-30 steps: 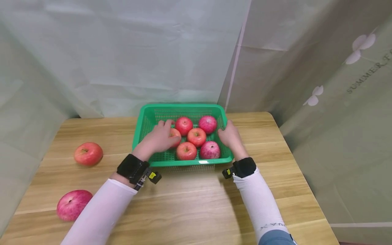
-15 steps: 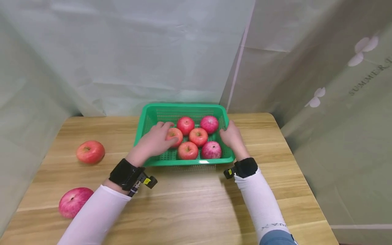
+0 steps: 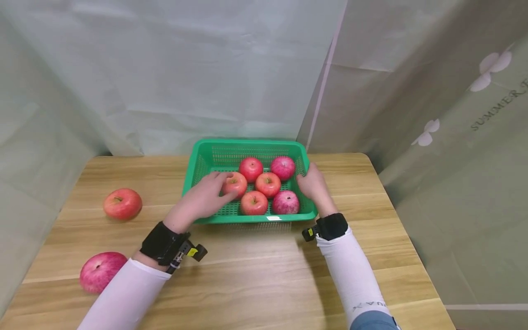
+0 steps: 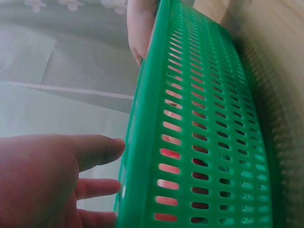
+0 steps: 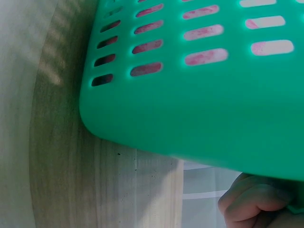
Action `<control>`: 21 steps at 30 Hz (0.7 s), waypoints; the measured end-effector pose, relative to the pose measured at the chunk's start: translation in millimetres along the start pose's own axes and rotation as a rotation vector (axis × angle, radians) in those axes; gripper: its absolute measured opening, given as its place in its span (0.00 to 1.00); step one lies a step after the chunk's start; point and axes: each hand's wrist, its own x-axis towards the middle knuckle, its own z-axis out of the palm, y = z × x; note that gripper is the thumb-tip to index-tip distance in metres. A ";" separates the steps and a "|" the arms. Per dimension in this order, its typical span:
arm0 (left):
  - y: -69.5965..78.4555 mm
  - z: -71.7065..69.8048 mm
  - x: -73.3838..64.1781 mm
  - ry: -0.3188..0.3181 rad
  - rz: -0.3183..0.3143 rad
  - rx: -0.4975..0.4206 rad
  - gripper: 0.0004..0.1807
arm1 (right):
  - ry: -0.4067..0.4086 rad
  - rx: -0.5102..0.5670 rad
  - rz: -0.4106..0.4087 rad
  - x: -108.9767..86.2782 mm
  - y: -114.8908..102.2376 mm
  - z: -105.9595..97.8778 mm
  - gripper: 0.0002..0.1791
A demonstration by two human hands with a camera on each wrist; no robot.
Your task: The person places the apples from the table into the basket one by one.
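A green slotted plastic basket [image 3: 257,218] stands on the table with several red and pink-striped apples inside. My left hand [image 3: 202,195] reaches over its left side, thumb and fingers spread at the left edge of a red apple [image 3: 237,183]. In the left wrist view the thumb and fingers of that left hand [image 4: 42,175] extend past the basket rim [image 4: 142,142]. My right hand [image 3: 312,185] grips the basket's right rim. The right wrist view has curled fingers of the right hand [image 5: 251,204] under the rim, partly hidden by the basket wall [image 5: 190,123].
To the left of the basket, a red apple [image 3: 122,204] lies on the wooden table [image 3: 255,275]. Nearer the front left is a pink-striped apple [image 3: 99,270], partly behind the left sleeve [image 3: 123,293]. Grey cloth [image 3: 185,68] hangs behind the table and at its sides.
My left hand has drawn back left and toward me, its fingers coming off the red apple, which shows more now. The right hand keeps its grip on the basket.
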 end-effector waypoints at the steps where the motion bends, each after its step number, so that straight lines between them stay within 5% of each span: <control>1: -0.2 0.5 -1.2 -0.001 -0.001 0.001 0.38 | -0.001 -0.002 0.002 0.0 0.2 0.0 0.34; 21: -12.5 2.4 -33.5 0.044 0.050 -0.055 0.37 | -0.010 -0.004 0.012 -0.8 -0.6 -1.2 0.34</control>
